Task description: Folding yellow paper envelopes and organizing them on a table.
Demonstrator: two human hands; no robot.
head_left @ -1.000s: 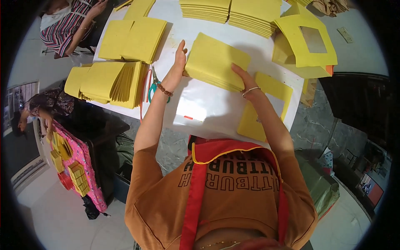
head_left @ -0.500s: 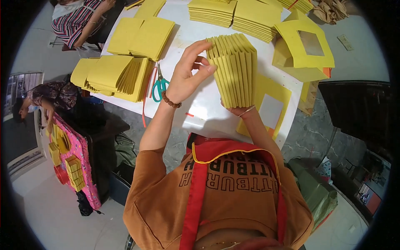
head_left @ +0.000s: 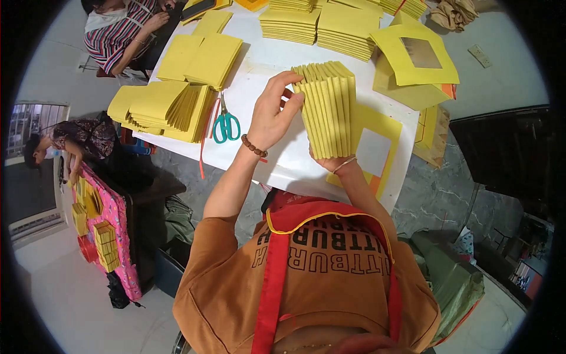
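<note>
A thick bundle of folded yellow paper pieces (head_left: 327, 115) stands tilted above the white table, its folded edges lined up side by side. Under its lower end is my right hand (head_left: 332, 161), gripping it from below and behind; most of those fingers are hidden. At the upper left corner, my left hand (head_left: 272, 112) pinches the bundle's edge between thumb and fingers. Teal-handled scissors (head_left: 226, 127) lie on the table left of my left hand. Beneath the bundle, to the right, lies a flat yellow sheet (head_left: 389, 133) with a pale rectangular panel.
Stacks of folded yellow paper (head_left: 200, 56) cover the table's left, with more stacks (head_left: 289, 26) at the back. An opened yellow paper piece with a window (head_left: 436, 74) stands at the right. Two people work at the left, one beside a pink-covered table (head_left: 127, 259).
The bundle's upper end has drawn together and looks narrower and more even. Both hands keep their hold on it. The whole view has shifted slightly.
</note>
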